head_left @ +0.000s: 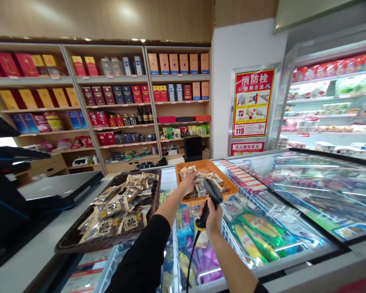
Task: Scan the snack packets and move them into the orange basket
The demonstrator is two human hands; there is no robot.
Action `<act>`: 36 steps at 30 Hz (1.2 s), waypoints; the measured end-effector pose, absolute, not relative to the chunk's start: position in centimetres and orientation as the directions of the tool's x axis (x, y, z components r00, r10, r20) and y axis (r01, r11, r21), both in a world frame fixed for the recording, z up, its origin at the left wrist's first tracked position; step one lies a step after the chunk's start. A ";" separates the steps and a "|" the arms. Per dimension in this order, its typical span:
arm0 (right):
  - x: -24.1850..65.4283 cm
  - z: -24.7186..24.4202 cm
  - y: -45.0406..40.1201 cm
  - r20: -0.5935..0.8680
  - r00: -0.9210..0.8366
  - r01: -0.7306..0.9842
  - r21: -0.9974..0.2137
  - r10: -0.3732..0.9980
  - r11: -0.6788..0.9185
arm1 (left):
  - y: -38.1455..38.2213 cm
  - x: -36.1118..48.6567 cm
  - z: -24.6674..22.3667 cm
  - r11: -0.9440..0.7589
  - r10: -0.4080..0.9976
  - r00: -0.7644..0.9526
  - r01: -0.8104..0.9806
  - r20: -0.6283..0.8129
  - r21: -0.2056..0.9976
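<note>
My right hand [212, 215] is wrapped round the grip of a black barcode scanner [212, 192] with yellow trim. A black cord [191, 254] hangs from its lower end. The scanner's head is over the near right part of an orange woven basket [232, 188], which holds several small packets [215, 178]. At the left side of this basket, my left hand [188, 183] reaches in over the packets with its fingers stretched out and touching them. To the left, a dark brown woven basket [62, 244] is heaped with clear and beige snack packets [112, 207].
Both baskets are on or over a glass-topped chest freezer [288, 219] with bagged goods inside. A checkout scale [61, 187] and dark till equipment stand at the left. Behind are shelves of boxed bottles [117, 94], a fire hydrant poster [253, 103] and a lit refrigerated cabinet [332, 97].
</note>
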State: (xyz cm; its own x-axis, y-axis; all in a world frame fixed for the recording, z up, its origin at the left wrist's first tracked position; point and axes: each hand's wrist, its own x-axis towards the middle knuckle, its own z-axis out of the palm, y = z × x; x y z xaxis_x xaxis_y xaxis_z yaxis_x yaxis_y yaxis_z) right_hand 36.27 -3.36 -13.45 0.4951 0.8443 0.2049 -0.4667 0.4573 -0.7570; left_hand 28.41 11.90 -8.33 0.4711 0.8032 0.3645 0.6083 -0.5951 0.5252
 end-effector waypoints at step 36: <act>34.7 -15.1 -4.6 0.185 -0.047 -0.342 -0.926 0.982 0.159 | 3.5 11.5 -4.2 -0.096 0.988 -0.134 -0.168 0.074 0.981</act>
